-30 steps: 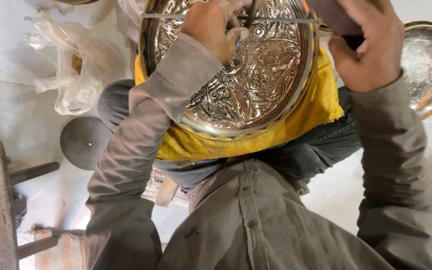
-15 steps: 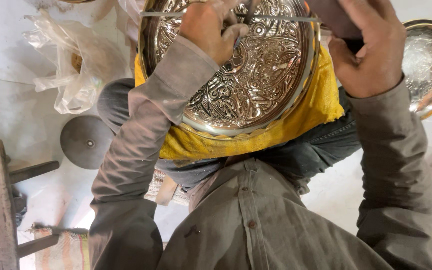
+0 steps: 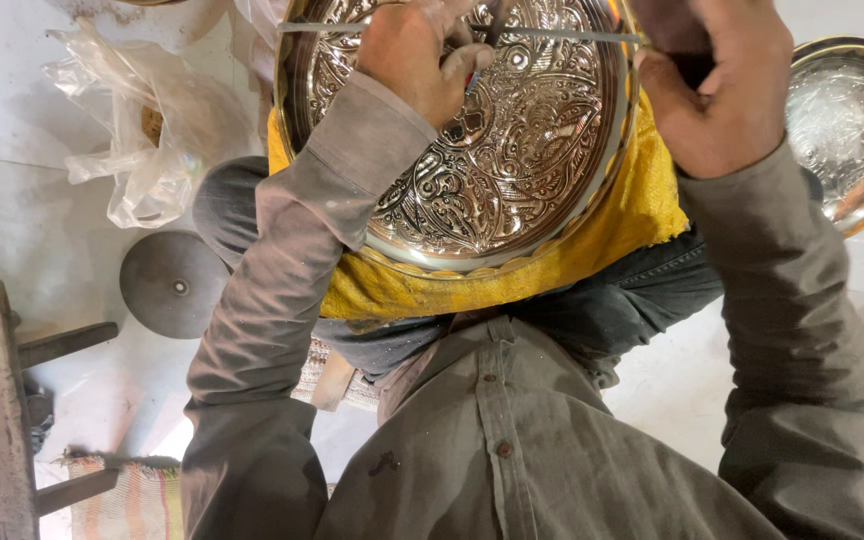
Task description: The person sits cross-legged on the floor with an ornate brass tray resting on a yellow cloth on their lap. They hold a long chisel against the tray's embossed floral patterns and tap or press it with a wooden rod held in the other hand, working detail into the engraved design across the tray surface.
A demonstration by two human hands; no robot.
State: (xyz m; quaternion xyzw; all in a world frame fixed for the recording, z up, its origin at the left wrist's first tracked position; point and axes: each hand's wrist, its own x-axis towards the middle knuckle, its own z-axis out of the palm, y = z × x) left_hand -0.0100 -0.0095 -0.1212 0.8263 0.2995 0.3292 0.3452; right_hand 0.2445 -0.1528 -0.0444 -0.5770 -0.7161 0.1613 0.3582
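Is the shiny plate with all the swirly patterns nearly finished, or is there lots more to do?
The visible face of the round engraved plate is already covered in raised swirls and looks bright. It rests on a yellow cloth on the lap. The left hand presses a thin tool near the centre while the right hand grips a dark handle. How much fine detail remains can't be seen.

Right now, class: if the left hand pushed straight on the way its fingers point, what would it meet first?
Probably the engraved tray: the left hand curls down onto a thin tool against it, though depth is unclear.
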